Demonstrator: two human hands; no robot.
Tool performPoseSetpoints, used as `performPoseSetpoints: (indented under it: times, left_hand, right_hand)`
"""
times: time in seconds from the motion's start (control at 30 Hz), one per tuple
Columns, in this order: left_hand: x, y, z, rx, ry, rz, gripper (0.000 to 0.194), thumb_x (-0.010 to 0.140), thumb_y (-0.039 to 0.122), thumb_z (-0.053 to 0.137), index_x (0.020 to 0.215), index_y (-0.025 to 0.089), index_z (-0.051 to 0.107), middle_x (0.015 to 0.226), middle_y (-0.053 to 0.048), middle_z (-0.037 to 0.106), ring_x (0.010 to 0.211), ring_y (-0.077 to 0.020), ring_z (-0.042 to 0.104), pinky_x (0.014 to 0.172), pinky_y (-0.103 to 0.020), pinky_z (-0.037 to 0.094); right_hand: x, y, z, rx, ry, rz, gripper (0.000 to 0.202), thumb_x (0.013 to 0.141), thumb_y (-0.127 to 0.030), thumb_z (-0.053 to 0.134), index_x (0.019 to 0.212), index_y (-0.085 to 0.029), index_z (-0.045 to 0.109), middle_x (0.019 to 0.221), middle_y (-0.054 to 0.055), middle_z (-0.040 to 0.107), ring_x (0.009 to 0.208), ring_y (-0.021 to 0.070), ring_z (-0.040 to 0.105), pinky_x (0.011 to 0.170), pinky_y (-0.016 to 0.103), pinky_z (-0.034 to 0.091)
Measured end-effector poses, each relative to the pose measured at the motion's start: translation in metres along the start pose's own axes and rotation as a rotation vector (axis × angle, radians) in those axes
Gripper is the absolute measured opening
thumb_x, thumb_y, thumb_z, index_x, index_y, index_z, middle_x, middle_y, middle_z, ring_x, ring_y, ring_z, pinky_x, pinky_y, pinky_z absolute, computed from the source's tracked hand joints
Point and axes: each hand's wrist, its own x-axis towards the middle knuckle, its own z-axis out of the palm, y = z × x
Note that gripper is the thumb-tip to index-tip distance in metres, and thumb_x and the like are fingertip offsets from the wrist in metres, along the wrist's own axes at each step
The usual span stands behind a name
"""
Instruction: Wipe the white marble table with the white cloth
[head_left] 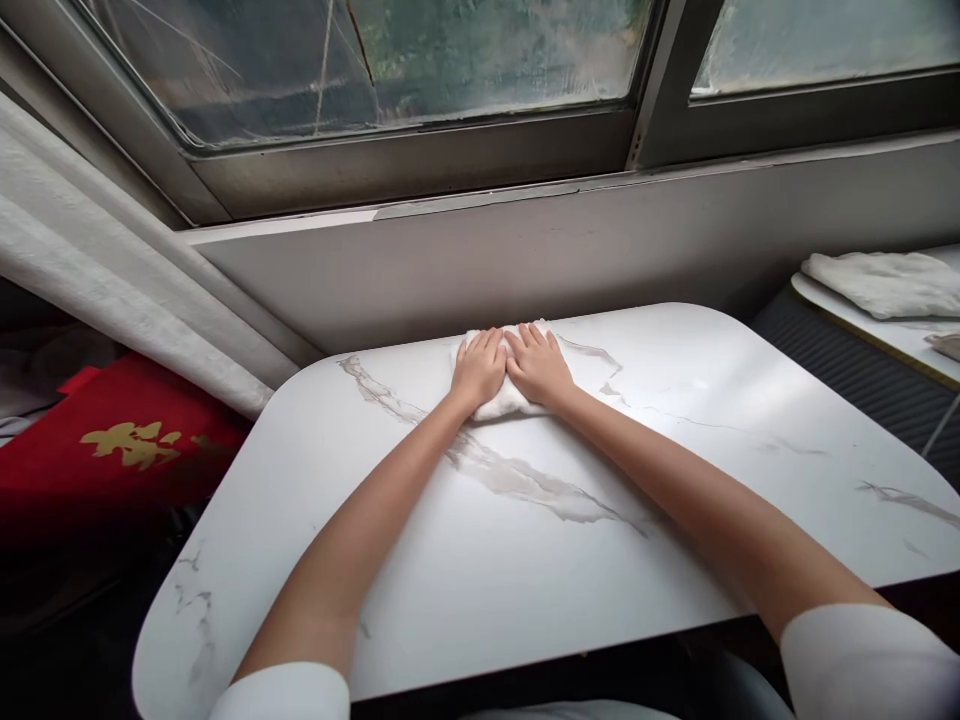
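A folded white cloth [504, 402] lies near the far edge of a white table [420, 560] with grey-brown marbled veins. Both hands press on the cloth from above, side by side and touching at the thumbs. My left hand [480, 368] rests flat on its left part, fingers stretched towards the window. On the right part lies my right hand [537, 365], also flat with its fingers extended. Parts of the cloth show below and around the hands.
Behind the table rise a grey wall [480, 262] and a metal-framed window [420, 165]. A pale curtain [135, 240] and red fabric [127, 440] with gold marks are at left. Another surface at right holds a white cloth [889, 283].
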Motion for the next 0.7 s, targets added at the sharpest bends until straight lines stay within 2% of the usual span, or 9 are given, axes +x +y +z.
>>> performPoseSetpoints:
  times: [0.07, 0.17, 0.33, 0.5, 0.7]
  left_hand:
    - [0.014, -0.01, -0.001, 0.002, -0.009, 0.006, 0.048, 0.097, 0.025, 0.019, 0.139, 0.014, 0.038, 0.147, -0.006, 0.037, 0.136, -0.0162, 0.03, 0.114, -0.039, 0.016]
    - [0.022, -0.017, -0.001, -0.006, -0.011, -0.01, 0.048, 0.097, 0.026, 0.017, 0.14, 0.016, 0.037, 0.148, -0.004, 0.036, 0.137, -0.0153, 0.028, 0.114, -0.038, 0.015]
    - [0.005, -0.013, -0.003, 0.003, 0.003, -0.044, 0.047, 0.098, 0.029, 0.018, 0.14, 0.018, 0.037, 0.149, -0.004, 0.034, 0.138, -0.0153, 0.026, 0.115, -0.038, 0.014]
    - [-0.039, -0.005, -0.009, 0.01, -0.003, -0.022, 0.047, 0.098, 0.03, 0.02, 0.14, 0.019, 0.037, 0.149, -0.003, 0.034, 0.139, -0.0156, 0.025, 0.115, -0.038, 0.014]
    - [-0.127, -0.003, -0.028, -0.006, -0.08, 0.088, 0.047, 0.097, 0.032, 0.022, 0.142, 0.021, 0.033, 0.151, -0.001, 0.03, 0.14, -0.0141, 0.021, 0.116, -0.038, 0.012]
  right_hand:
    - [0.014, -0.003, 0.006, 0.018, 0.021, 0.027, 0.05, 0.093, -0.029, 0.028, 0.139, -0.012, 0.039, 0.148, 0.016, 0.034, 0.137, 0.0291, 0.025, 0.109, 0.051, 0.017]
    - [0.022, -0.006, 0.01, 0.036, 0.043, 0.038, 0.049, 0.093, -0.029, 0.028, 0.137, -0.012, 0.041, 0.146, 0.016, 0.037, 0.137, 0.0287, 0.027, 0.109, 0.05, 0.018]
    - [0.009, -0.009, 0.006, 0.04, 0.056, -0.013, 0.048, 0.092, -0.027, 0.029, 0.136, -0.012, 0.044, 0.146, 0.014, 0.039, 0.135, 0.0268, 0.03, 0.11, 0.046, 0.018]
    - [-0.031, -0.018, -0.002, 0.155, -0.001, -0.006, 0.05, 0.092, -0.028, 0.031, 0.138, -0.013, 0.042, 0.149, 0.012, 0.033, 0.139, 0.0248, 0.023, 0.112, 0.045, 0.015]
    - [-0.115, -0.04, -0.011, 0.562, -0.179, 0.042, 0.056, 0.082, -0.025, 0.043, 0.138, -0.023, 0.042, 0.154, 0.004, 0.022, 0.142, 0.0192, 0.008, 0.114, 0.048, 0.004]
